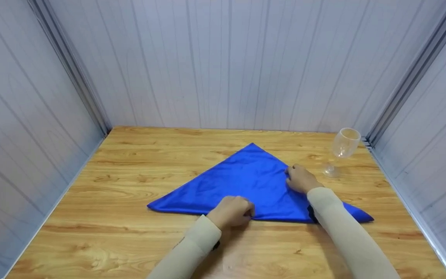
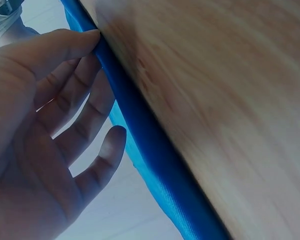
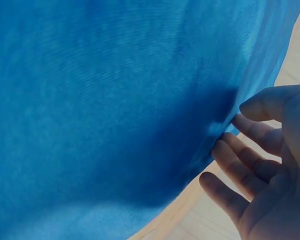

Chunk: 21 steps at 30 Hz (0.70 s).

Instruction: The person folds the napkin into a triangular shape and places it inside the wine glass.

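A shiny blue cloth (image 1: 242, 178), folded into a triangle, lies on the wooden table with its point toward the back wall. At the middle of its long near fold, my left hand (image 1: 231, 211) pinches the edge. In the left wrist view, the thumb tip presses on the folded rim (image 2: 145, 135) while the fingers reach to the cloth's other side; the little finger stands apart. My right hand (image 1: 301, 179) touches the triangle's right slanted edge. Its fingertips (image 3: 219, 147) rest along that edge in the right wrist view, fingers loosely extended and thumb close above.
A clear stemmed wine glass (image 1: 345, 143) stands upright at the back right, beyond my right hand. White panelled walls (image 1: 215, 66) enclose the wooden table (image 1: 103, 232) at the back and on both sides.
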### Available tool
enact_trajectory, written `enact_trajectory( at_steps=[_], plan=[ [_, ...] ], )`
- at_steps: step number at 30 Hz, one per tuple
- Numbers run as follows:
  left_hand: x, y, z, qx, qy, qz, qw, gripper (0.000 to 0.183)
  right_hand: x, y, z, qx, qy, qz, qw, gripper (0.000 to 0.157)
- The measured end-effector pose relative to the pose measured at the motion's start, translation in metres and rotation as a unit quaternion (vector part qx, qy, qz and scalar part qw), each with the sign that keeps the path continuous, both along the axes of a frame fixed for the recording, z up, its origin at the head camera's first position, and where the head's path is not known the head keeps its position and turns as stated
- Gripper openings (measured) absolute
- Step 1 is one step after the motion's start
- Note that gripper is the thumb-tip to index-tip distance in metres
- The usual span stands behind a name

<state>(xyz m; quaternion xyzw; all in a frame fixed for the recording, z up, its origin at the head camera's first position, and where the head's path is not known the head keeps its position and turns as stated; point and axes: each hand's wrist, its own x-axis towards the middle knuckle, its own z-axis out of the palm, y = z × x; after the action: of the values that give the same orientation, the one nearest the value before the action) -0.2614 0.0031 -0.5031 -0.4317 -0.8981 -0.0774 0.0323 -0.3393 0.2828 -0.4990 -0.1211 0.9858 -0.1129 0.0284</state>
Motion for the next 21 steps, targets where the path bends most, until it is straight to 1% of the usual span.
enact_trajectory(
  at_steps=[4,9,13,16,19,21],
  plan=[
    [-0.005,-0.002,0.000,0.001,0.010,0.009,0.9999,0.010,0.000,-0.003,0.002,0.003,-0.010,-0.003,1.000,0.036],
    [-0.015,-0.005,-0.001,0.003,0.006,0.033,0.9994,0.009,-0.004,-0.003,0.003,0.003,-0.024,-0.009,1.000,0.040],
    [-0.023,-0.009,-0.002,0.020,0.007,0.042,0.9989,0.008,-0.008,-0.003,0.003,0.011,-0.042,-0.021,0.999,0.044],
    [-0.030,-0.011,-0.004,0.035,-0.006,0.055,0.9979,0.007,-0.011,-0.004,0.003,0.009,-0.060,-0.030,0.998,0.047],
    [-0.035,-0.011,-0.004,0.043,-0.032,0.078,0.9955,0.005,-0.012,-0.005,0.004,0.000,-0.075,-0.033,0.997,0.050],
    [-0.037,-0.011,-0.002,0.042,-0.043,0.093,0.9939,0.006,-0.013,-0.006,0.005,-0.006,-0.085,-0.035,0.996,0.052]
  ],
)
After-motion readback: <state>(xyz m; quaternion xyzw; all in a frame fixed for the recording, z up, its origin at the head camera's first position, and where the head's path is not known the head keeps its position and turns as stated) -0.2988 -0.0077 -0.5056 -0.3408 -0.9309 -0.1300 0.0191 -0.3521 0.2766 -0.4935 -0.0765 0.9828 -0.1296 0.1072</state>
